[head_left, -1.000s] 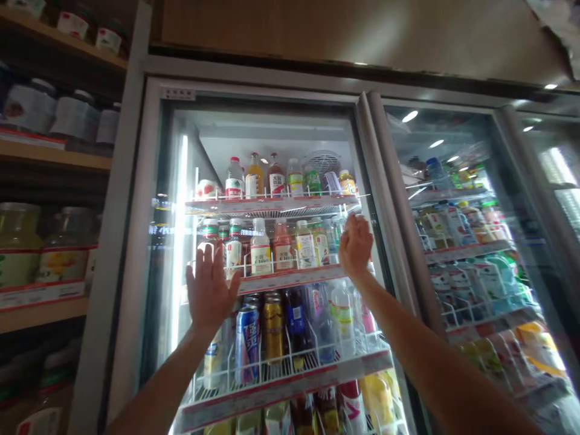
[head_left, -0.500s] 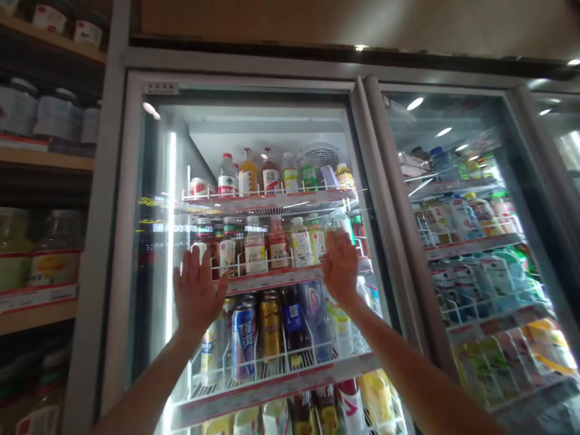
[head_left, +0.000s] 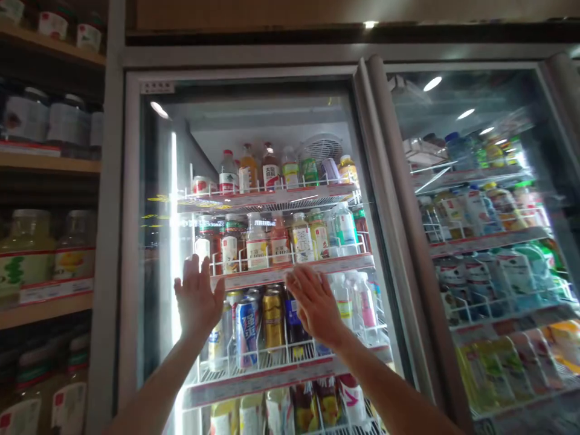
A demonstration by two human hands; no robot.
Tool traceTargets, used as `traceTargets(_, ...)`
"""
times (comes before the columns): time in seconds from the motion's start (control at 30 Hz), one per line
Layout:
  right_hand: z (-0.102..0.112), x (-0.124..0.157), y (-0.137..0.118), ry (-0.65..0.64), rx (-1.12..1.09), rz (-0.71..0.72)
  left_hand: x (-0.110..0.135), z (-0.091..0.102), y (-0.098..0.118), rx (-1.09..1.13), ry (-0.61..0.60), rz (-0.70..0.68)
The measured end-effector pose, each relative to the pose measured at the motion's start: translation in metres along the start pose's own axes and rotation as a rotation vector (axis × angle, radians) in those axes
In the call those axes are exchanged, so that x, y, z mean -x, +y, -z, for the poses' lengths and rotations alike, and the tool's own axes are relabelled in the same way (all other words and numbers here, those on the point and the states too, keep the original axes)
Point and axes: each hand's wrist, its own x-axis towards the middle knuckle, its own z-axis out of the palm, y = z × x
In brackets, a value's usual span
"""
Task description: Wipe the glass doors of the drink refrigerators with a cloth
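2 bare hands, the left hand [head_left: 198, 296] and the right hand [head_left: 313, 305], open and grasping nothing: fingers spread, palms flat against the glass door [head_left: 156, 157] of a drinks cooler [head_left: 317, 54]. Risk: smooth glass could let the palms slip, and hard pressure could jolt the canned drinks [head_left: 247, 332] within.

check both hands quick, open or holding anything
Left hand: open, fingers spread, palm toward the glass door of the drinks fridge, holding nothing.
Right hand: open, palm toward the same door, holding nothing.
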Motion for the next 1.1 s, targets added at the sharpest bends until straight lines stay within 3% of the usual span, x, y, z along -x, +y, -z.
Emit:
traceTargets(0.07,0.006,0.011,0.011,-0.02,0.019,0.001,-0.001,0.0,-0.001,0.004,-0.008,-0.006)
traceTargets(0.17,0.023,0.029,0.057,0.148,0.119,-0.304,-0.002,-0.002,-0.003,0.024,-0.014,-0.006)
traceTargets(0.23,0.028,0.041,0.067,0.207,0.147,-0.424,-0.001,-0.003,-0.003,0.042,-0.011,-0.007)
traceTargets(0.3,0.025,0.052,0.048,0.164,0.131,-0.405,0.003,-0.003,-0.002,0.065,-0.008,-0.014)
traceTargets(0.4,0.012,0.063,0.001,-0.015,0.058,-0.178,0.023,0.002,0.0,0.105,-0.023,-0.068)
traceTargets(0.47,0.01,0.067,-0.008,-0.079,0.048,-0.08,0.044,0.01,-0.001,0.117,-0.057,-0.105)
traceTargets(0.53,0.014,0.065,0.006,0.001,0.104,-0.18,0.067,0.018,-0.003,0.112,-0.106,-0.137)
traceTargets(0.6,0.016,0.059,0.023,0.182,0.176,-0.399,0.086,0.024,-0.006,0.107,-0.136,-0.167)
traceTargets(0.67,0.011,0.053,0.02,0.27,0.183,-0.513,0.1,0.028,-0.008,0.106,-0.146,-0.18)
traceTargets(0.7,0.007,0.051,0.009,0.251,0.158,-0.5,0.104,0.029,-0.008,0.106,-0.145,-0.177)
traceTargets(0.8,-0.008,0.051,-0.039,0.003,0.035,-0.209,0.108,0.03,-0.009,0.103,-0.153,-0.161)
traceTargets(0.87,-0.011,0.047,-0.055,-0.136,-0.001,-0.025,0.108,0.031,-0.01,0.104,-0.151,-0.169)
traceTargets(0.93,-0.009,0.037,-0.048,-0.096,0.036,-0.098,0.108,0.031,-0.01,0.107,-0.153,-0.179)
traceTargets(1.03,-0.008,0.018,-0.031,0.143,0.127,-0.426,0.109,0.032,-0.008,0.106,-0.154,-0.165)
traceTargets(1.1,-0.011,0.018,-0.041,0.104,0.106,-0.366,0.109,0.032,-0.007,0.102,-0.145,-0.157)
